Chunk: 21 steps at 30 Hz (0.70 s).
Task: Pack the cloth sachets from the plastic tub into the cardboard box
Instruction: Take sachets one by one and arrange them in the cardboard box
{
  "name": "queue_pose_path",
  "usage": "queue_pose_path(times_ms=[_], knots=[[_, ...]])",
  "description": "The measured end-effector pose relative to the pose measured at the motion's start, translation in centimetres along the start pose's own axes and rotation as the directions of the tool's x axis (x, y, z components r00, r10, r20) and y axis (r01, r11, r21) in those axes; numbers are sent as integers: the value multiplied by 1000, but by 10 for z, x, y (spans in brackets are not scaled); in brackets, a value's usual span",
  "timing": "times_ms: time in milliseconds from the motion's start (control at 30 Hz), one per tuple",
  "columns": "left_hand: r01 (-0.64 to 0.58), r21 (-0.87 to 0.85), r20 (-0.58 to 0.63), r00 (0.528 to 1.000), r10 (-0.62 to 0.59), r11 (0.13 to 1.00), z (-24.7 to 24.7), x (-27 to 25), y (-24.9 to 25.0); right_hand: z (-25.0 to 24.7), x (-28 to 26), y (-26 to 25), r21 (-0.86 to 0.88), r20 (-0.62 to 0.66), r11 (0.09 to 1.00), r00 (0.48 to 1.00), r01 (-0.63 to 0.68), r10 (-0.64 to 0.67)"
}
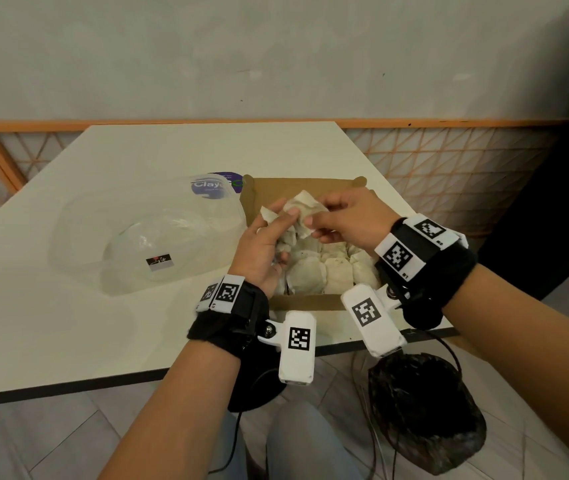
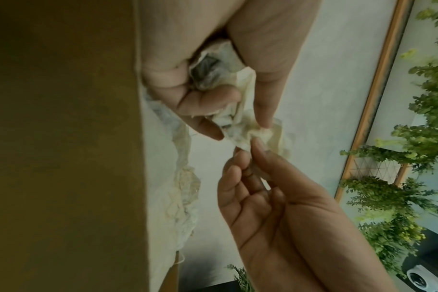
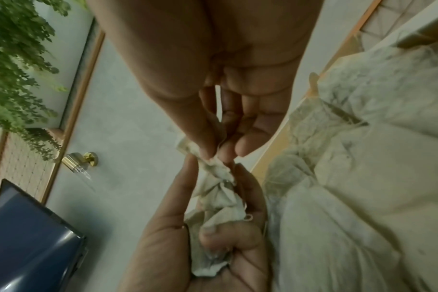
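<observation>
Over the open cardboard box (image 1: 310,302), my left hand (image 1: 281,221) grips a crumpled bunch of off-white cloth sachets (image 1: 302,204). My right hand (image 1: 316,213) pinches the top corner of that bunch between thumb and fingers. In the left wrist view, my left fingers (image 2: 208,98) curl round the sachets (image 2: 240,122) while the right hand (image 2: 248,146) pinches from below. The right wrist view shows the pinch on the cloth (image 3: 214,164) and the left hand (image 3: 213,243) below. Several sachets (image 1: 331,268) lie packed in the box. The clear plastic tub (image 1: 137,237) to the left looks empty.
A clear lid with a purple label (image 1: 215,187) lies behind the tub on the white table (image 1: 68,341). The table's front edge (image 1: 68,388) runs just before my wrists. Beneath it sits a dark bag (image 1: 425,414) with cables. An orange lattice rail (image 1: 449,161) stands behind.
</observation>
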<state>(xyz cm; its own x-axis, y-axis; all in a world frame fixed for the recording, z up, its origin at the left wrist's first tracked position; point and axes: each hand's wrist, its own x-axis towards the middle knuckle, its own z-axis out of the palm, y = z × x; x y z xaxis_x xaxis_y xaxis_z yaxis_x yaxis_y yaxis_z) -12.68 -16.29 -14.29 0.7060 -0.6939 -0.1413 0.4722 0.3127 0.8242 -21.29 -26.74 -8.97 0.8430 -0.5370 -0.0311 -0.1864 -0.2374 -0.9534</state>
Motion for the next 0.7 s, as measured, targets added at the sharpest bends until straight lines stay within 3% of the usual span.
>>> queue_pose_path(times_ms=[200, 267, 400, 500, 600, 700], knots=[[18, -102, -18, 1000, -20, 995, -2, 2, 1, -16, 1, -7, 67, -100, 998, 995, 21, -14], [3, -151, -18, 1000, -6, 988, -3, 3, 3, -22, -2, -7, -17, -97, 999, 995, 38, -39], [26, -178, 49, 999, -18, 984, -4, 3, 5, -32, -10, 0, -377, 100, 926, 995, 32, 7], [24, -202, 64, 998, -11, 979, -5, 4, 6, -29, -16, 7, -469, 238, 883, 964, 9, 116], [14, -212, 65, 998, 0, 977, -3, 2, 6, -19, -18, 13, -454, 270, 889, 942, -57, 199], [8, -229, 55, 998, 4, 973, -3, 1, 6, -7, -17, 26, -480, 182, 868, 954, -126, 239]])
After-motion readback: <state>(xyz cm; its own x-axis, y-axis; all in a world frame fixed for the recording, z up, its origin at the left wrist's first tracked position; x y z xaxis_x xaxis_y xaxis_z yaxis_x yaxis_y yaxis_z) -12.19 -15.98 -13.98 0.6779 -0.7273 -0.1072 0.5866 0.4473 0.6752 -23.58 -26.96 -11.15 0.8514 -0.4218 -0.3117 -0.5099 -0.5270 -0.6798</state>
